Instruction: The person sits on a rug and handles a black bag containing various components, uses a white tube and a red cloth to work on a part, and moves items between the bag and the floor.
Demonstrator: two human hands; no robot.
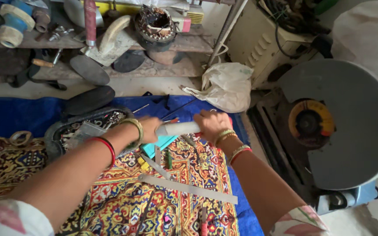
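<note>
From my feed, the only package-like thing is a crumpled off-white plastic bag (225, 85) slumped on the floor just past the far edge of the blue cloth (18, 116), at the foot of a cream metal cabinet (259, 41); I can make out no label on it. At the right sits a cut-off saw (337, 126) with a big grey round guard and a yellow-orange disc label around its hub. The work surface is a patterned rug (123, 201) in red, yellow and dark blue laid over the blue cloth, on a pale floor. On the rug lie a long flat grey metal strip (189, 189), some smaller tools and a turquoise flat piece (160, 143); a dark oval tray (73, 131) of metal odds and ends sits at its far left. Behind, a rough wooden shelf (171, 65) holds a motor stator with copper windings (156, 24), pipe fittings and dark discs. The thing I am holding is a pale grey tube (179, 128), smooth and plain, held level above the far edge of the rug, between both hands. My left hand (150, 130) is wrapped around its left end, blurred, and my right hand (211, 124) is clamped over its right end. Both wrists carry bangles and red thread.
</note>
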